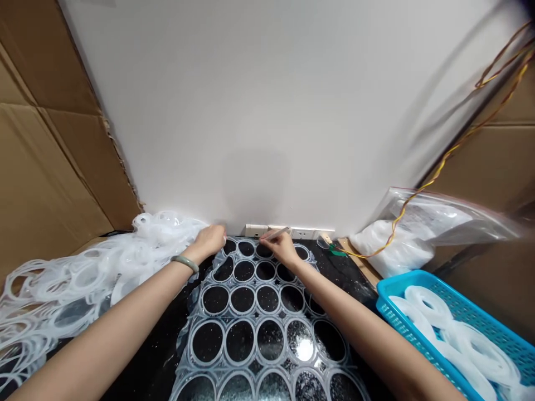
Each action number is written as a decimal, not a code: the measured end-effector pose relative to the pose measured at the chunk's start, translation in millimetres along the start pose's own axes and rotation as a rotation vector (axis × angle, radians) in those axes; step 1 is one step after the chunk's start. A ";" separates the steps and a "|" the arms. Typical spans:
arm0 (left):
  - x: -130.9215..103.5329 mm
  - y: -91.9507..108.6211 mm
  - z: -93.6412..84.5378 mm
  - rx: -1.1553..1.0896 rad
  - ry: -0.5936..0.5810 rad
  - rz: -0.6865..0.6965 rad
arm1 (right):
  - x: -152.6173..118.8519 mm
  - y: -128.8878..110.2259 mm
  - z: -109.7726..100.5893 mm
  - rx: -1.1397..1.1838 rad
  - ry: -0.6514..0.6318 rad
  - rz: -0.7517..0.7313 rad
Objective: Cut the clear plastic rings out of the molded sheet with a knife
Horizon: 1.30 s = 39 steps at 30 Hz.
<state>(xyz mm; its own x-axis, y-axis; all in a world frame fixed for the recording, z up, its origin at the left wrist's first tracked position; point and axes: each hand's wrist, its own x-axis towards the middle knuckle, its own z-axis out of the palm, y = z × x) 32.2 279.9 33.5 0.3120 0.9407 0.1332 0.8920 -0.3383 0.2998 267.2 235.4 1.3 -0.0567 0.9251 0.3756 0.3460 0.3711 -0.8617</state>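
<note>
far end of the bench, both arms stretched forward. the ring sheet (pixel 259 328), a translucent moulded mat of joined circles, lies flat on the dark tabletop (pixel 346 273) with its long axis running straight away from me toward the white wall (pixel 267 111).

my left hand (pixel 210 240) rests on the sheet's far left corner, fingers curled down and pressing on it, just beside the heap of stripped webbing (pixel 83 273). a pale bangle (pixel 185 262) sits on that wrist.

my right hand (pixel 281 246) pinches a slim stick-like tool (pixel 276 234), tip pointing left over the farthest row of rings, close to the wall sockets (pixel 288 231). i can't tell if the tip touches the sheet.

the right hand is the nearer one to the top-row rings. blue basket (pixel 422 328) of loose rings sits well apart, lower right.
</note>
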 end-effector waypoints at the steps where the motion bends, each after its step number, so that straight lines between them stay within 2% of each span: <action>1: 0.2 -2.5 -2.7 0.017 0.032 -0.013 | -1.7 2.1 1.1 -0.006 0.023 -0.035; 4: -3.6 -6.0 -7.1 0.039 0.095 -0.015 | -4.4 11.3 5.5 -0.010 -0.005 -0.014; 7: -15.1 -3.1 -6.2 0.022 0.140 0.071 | -3.5 18.2 7.9 -0.009 -0.006 0.061; 11: -40.6 3.0 1.4 -0.025 0.107 0.312 | -0.3 13.5 12.4 0.040 0.031 0.037; 14: -58.5 3.7 11.9 -0.063 0.032 0.555 | 0.8 5.5 23.7 0.160 -0.087 0.086; 16: -66.3 2.6 18.4 -0.066 -0.002 0.638 | 0.6 2.4 32.8 0.220 -0.159 0.138; 20: -72.7 1.7 23.7 -0.068 -0.037 0.610 | -0.8 3.4 43.2 0.244 -0.165 0.176; 28: -72.7 -0.6 26.8 -0.101 -0.060 0.580 | -1.7 7.0 43.3 0.220 -0.162 0.155; 35: -75.0 -0.9 29.5 -0.023 -0.052 0.607 | -1.0 5.7 44.3 0.027 -0.166 0.066; 39: -73.9 3.6 31.0 -0.073 -0.043 0.565 | -1.6 3.9 43.8 -0.041 -0.199 0.020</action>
<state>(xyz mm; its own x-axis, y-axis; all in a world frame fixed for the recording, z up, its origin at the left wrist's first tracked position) 22.5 209.9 -4.5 0.7486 0.6128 0.2532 0.5584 -0.7886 0.2575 227.6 238.9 -17.5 -0.2322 0.9315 0.2798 0.3863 0.3524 -0.8524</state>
